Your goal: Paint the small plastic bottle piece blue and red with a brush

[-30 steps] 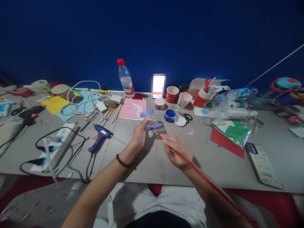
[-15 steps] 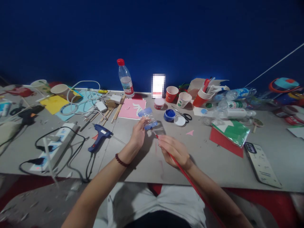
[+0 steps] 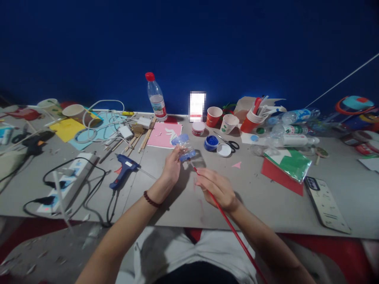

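My left hand (image 3: 172, 165) is closed on a small clear plastic piece (image 3: 185, 149), possibly cut from a bottle, with blue bands at both ends. In my right hand (image 3: 217, 187) is a long red-handled paintbrush (image 3: 229, 221), gripped near its ferrule. Its tip meets or nearly meets the lower blue band; exact contact is too small to tell. Beyond my hands an open jar of blue paint (image 3: 211, 143) stands beside its white lid (image 3: 224, 150). A closed jar with a pinkish lid (image 3: 198, 128) sits just behind.
Left of my hands lie a blue glue gun (image 3: 126, 170) and a power strip (image 3: 68, 182) with loose cables. Pink paper (image 3: 161, 134), a red-capped bottle (image 3: 156, 98), paper cups (image 3: 214, 117) and scissors (image 3: 232, 146) stand or lie behind. A phone (image 3: 327, 205) rests at right.
The rear of the red brush handle has swung left, and my right hand has shifted slightly. My left hand and the plastic piece stay nearly in place.
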Demonstrator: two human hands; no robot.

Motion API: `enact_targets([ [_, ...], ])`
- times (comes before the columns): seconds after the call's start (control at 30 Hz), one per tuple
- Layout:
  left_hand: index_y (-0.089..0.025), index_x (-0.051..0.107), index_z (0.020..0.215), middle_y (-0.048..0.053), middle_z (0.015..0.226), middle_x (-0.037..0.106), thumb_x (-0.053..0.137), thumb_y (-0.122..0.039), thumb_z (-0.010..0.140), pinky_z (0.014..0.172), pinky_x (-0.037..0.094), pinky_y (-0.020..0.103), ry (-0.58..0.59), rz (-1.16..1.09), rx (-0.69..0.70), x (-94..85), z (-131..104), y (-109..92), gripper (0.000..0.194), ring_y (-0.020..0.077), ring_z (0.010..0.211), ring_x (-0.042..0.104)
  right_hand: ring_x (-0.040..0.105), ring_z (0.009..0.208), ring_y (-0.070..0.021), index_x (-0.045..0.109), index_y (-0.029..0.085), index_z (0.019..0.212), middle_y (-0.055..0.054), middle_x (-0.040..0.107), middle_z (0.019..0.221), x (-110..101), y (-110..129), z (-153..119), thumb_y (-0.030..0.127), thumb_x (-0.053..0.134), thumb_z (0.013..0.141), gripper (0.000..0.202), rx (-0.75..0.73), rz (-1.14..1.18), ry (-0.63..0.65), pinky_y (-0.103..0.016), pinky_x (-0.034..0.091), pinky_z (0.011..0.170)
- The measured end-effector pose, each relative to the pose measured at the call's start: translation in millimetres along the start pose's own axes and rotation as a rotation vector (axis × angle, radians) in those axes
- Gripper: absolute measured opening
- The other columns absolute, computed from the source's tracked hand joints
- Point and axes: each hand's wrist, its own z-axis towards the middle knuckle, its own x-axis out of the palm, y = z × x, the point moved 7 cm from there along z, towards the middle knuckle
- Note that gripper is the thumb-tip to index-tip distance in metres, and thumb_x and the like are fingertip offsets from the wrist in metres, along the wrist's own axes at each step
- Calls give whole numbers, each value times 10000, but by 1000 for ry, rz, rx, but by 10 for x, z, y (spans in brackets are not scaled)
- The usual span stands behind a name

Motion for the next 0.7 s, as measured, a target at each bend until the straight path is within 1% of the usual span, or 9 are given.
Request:
enact_targets([
  [0.1,-182,713,821,51,877,742,708,-462,825,895,489,325,8,7,15,2,9,15,280,190,897,684,727,1083,-239,629,118,1243,-144,768,1036,-8,-16,-28,88,659,892,354,-1,22,-10,-347,645,928],
  [0.17,-182,715,816,48,869,739,715,-458,817,911,482,323,2,20,24,-12,17,31,276,190,901,684,717,1109,-238,608,128,1275,-144,764,1068,12,-33,-46,83,651,894,386,8,12,-4,-355,641,939],
  [0.3,-175,715,815,45,864,737,742,-458,797,908,479,319,-14,27,29,-49,29,58,285,189,901,681,735,1053,-230,617,147,1246,-135,768,1035,47,-42,-37,95,625,912,338,31,-18,5,-342,647,906],
  [0.43,-180,713,833,41,861,735,733,-474,811,883,488,316,-4,8,29,-48,35,54,296,184,887,677,751,980,-228,635,138,1208,-131,774,965,19,-24,-1,93,617,911,301,41,3,-17,-336,658,863],
  [0.6,-176,714,839,48,848,731,709,-493,835,885,492,332,6,20,38,-24,32,29,317,190,882,684,745,1020,-225,625,137,1255,-123,778,1003,-37,-32,-1,85,651,888,372,52,48,-38,-334,655,886],
  [0.7,-178,716,820,45,841,731,714,-483,831,886,495,339,0,26,38,-23,26,27,305,192,873,685,743,1037,-228,626,148,1266,-124,776,1033,-43,-45,-18,97,647,895,375,53,34,-58,-338,655,893],
])
